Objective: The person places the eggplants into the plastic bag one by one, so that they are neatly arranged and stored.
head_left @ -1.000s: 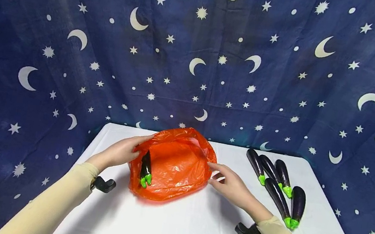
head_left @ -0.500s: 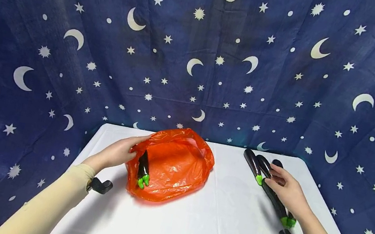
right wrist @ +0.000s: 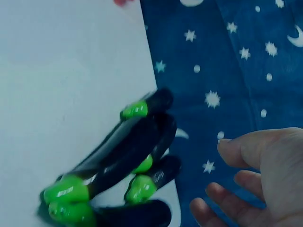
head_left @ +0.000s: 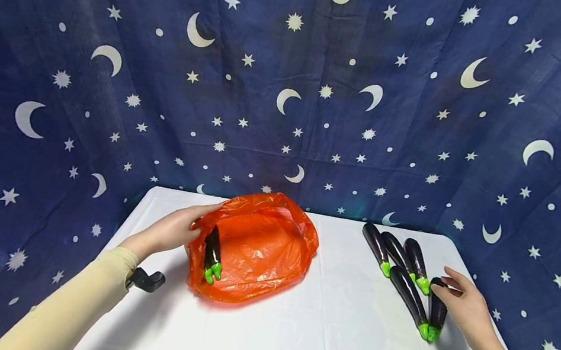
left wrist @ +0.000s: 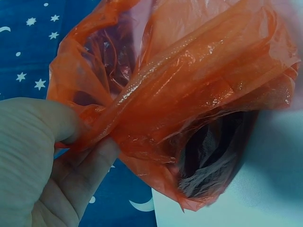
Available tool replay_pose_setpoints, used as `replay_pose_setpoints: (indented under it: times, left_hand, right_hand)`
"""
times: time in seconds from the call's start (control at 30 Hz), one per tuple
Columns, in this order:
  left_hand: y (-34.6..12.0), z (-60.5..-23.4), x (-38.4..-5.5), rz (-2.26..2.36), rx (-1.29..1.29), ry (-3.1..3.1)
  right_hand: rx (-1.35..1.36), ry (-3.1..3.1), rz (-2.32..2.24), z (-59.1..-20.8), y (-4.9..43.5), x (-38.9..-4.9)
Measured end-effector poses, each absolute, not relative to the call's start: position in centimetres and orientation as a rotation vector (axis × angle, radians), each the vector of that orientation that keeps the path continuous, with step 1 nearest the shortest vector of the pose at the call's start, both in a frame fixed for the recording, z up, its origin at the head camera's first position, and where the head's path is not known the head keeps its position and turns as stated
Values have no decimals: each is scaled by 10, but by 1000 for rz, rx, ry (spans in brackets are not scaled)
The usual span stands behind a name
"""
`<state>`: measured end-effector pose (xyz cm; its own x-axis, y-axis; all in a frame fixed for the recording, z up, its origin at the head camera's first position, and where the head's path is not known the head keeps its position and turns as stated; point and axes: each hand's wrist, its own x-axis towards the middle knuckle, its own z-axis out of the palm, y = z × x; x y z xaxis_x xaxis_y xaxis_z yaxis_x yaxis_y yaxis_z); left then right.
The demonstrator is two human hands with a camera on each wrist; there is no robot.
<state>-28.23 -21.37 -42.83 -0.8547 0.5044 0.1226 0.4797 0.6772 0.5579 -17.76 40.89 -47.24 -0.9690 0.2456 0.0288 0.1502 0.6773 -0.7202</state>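
An orange-red plastic bag (head_left: 265, 244) lies with its mouth spread toward me. My left hand (head_left: 165, 232) pinches the rim at its left side, thumb against fingers in the left wrist view. Inside the bag, at the left, lie dark purple eggplants (head_left: 213, 247) with two green stem ends showing. They show as a dark shape (left wrist: 213, 142) through the plastic in the left wrist view. My right hand (head_left: 467, 309) hovers with relaxed fingers at the rightmost eggplant (head_left: 437, 310), overlapping its upper end. The right wrist view shows nothing between its fingers (right wrist: 227, 201).
Several other glossy eggplants (head_left: 408, 294) lie in a loose group on the right of the white-covered table (head_left: 256, 345), green ends toward me. A dark blue cloth (head_left: 272, 78) with moons and stars hangs behind and at both sides.
My right hand has left the bag's right rim, passed over the eggplant group and moved to its rightmost eggplant. My left hand keeps hold of the bag.
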Motion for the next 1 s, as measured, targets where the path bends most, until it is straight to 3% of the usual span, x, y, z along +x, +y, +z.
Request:
replay_pose_setpoints:
  times: [0.17,0.53,1.0]
  left_hand:
    - [-216,-432,-278,903,810,2834]
    - [-213,-429,-284,914,838,2843]
    - [-212,-428,-286,885,855,2858]
  right_hand:
    - [-503,-2783,1193,-481,423,-174]
    - [-625,-2895,1263,-495,446,-177]
    - [-605,-2886,1363,-506,451,-178]
